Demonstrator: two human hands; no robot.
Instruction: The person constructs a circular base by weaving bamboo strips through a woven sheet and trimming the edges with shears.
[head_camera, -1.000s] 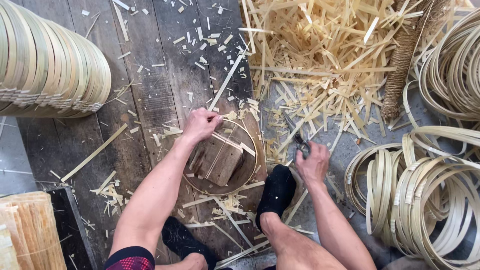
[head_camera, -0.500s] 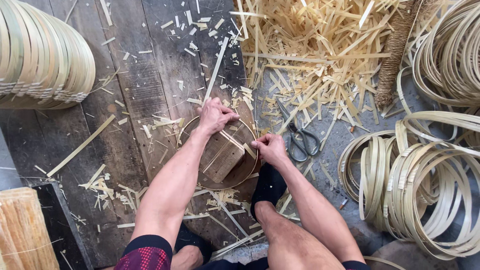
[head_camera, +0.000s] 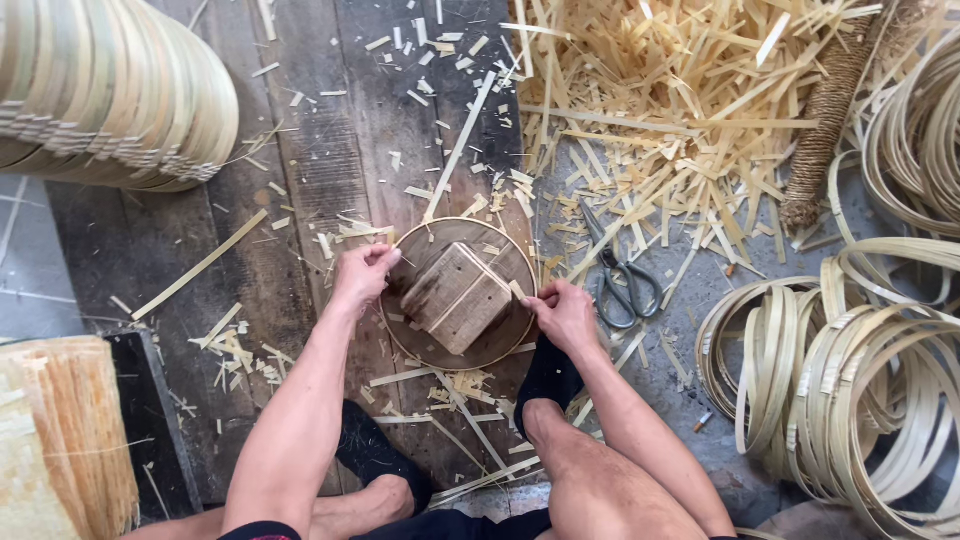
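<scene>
Both hands now sit on the rim of the bamboo hoop (head_camera: 497, 352), where a second ago the right hand (head_camera: 565, 315) was off to the side by the scissors (head_camera: 622, 283). Those scissors now lie alone on the grey floor, just right of the hoop, handles toward the person. The right hand has crossed over and closed on the hoop's right edge, fingers curled and pinching the thin band. The left hand (head_camera: 362, 275) has slid only a little (it was already at the hoop) and grips the upper left edge, fingers bent over the rim.

The hoop lies flat on the dark wooden boards (head_camera: 330, 170), ringed around a square wooden block (head_camera: 457, 297) that sits tilted inside it. Whether the block touches the band all round I cannot tell. A long bamboo strip (head_camera: 458, 150) runs up from the hoop's top edge across the boards.

With cutting tool down and two hands on the band, the work looks to have passed from trimming to shaping or closing the ring around the block.

Around it: a heap of pale offcuts (head_camera: 680, 110) at upper right, loose finished hoops (head_camera: 880, 400) piled at right, a stack of nested rings (head_camera: 110, 90) at upper left, a rope-wound bundle (head_camera: 825, 130), and the person's dark-socked feet (head_camera: 548, 375) just below the hoop.
</scene>
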